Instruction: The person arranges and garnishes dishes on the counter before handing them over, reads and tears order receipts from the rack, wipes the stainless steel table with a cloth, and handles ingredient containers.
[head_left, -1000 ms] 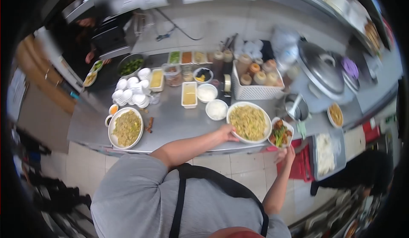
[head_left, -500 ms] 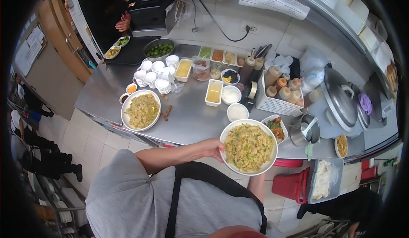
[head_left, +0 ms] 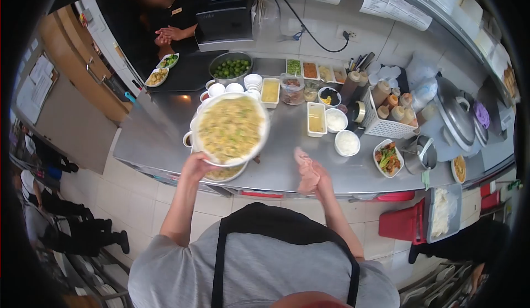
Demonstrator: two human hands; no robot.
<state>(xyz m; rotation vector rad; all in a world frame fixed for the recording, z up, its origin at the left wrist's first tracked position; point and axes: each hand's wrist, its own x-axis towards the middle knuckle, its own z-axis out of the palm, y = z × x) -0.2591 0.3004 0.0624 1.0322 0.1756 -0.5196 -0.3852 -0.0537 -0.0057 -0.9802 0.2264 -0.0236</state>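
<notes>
My left hand grips the near rim of a white bowl of fried rice, held up over the left part of the counter. Beneath it, a second dish of fried rice shows only its near edge; the raised bowl hides the rest. In my right hand is a crumpled pinkish cloth, above the counter's front edge. Stacked small white cups are just behind the raised bowl, some covered by it. A small cup of dark sauce peeks out at its left.
On the steel counter stand white bowls, a dish of mixed food, a metal pot and a basket of squeeze bottles. A bowl of green limes is at the back. Another person's hands are far left.
The bowl of fried rice has moved left, from beside the dish of mixed food to over the other dish. My right hand has come out from beneath it, with the cloth now visible.
</notes>
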